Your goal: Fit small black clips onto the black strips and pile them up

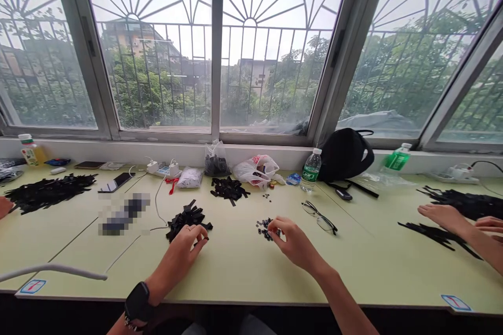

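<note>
My left hand [187,243] rests on the pale green table [236,267], fingers curled onto the near edge of a pile of short black strips [184,218]. A black watch sits on that wrist. My right hand [293,241] reaches a small heap of dark round pieces [264,227], thumb and fingers pinched at its right side. What the pinch holds is too small to make out. A second pile of black strips [229,188] lies farther back in the middle.
Glasses [320,217] lie right of my right hand. Behind stand a water bottle [311,169], plastic bags [255,169], a black bag [346,154], chargers and a phone [116,182]. Another person's hands [451,218] work black strips at right; more strips [47,191] lie at left.
</note>
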The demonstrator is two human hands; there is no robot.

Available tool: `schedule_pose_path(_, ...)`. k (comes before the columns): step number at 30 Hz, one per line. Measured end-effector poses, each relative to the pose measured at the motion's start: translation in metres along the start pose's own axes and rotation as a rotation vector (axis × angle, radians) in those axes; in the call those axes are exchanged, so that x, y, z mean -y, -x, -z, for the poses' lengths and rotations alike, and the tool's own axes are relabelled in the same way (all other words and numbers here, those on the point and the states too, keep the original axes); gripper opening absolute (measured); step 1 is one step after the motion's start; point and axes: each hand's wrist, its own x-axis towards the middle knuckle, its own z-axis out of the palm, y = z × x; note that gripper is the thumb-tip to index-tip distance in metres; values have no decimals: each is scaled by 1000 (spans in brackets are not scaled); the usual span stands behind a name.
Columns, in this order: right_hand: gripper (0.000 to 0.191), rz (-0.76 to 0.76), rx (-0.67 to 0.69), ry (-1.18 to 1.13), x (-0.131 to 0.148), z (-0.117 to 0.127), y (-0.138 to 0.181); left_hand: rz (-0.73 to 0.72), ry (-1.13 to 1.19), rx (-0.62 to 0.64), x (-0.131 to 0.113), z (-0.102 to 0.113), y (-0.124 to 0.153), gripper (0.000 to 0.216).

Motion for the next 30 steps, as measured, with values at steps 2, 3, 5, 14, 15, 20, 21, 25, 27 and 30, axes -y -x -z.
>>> schedule_pose_path(2,16,0,-21,57,2,-9,-3,1,94,-45,-3,-5,-6,18)
schedule_pose_path(3,15,1,-37,88,4,-15,-5,-1,138,-67,-5,-8,-9,19)
schedule_pose_path(5,15,5,-66,142,8,-25,-9,-8,215,-101,-9,-12,-16,19)
schedule_pose_path(14,15,-63,-92,278,7,-44,-22,47,516,-56,-12,-29,-56,22)
schedule_pose_path(15,15,-72,-92,282,8,-44,-22,51,543,-48,-11,-32,-61,22)
schedule_pose_path(20,19,-87,-85,293,11,-44,-20,84,693,-76,-7,-48,-79,24)
schedule_pose_path(21,19,-88,-80,296,12,-44,-20,94,719,-93,-7,-51,-81,24)
schedule_pose_path(25,19,-87,-60,293,10,-45,-21,116,794,-146,-3,-59,-83,25)
schedule_pose_path(27,18,-89,-58,283,8,-46,-21,106,822,-167,-1,-60,-82,26)
schedule_pose_path(30,15,-93,-61,267,5,-47,-22,93,847,-200,1,-59,-81,27)
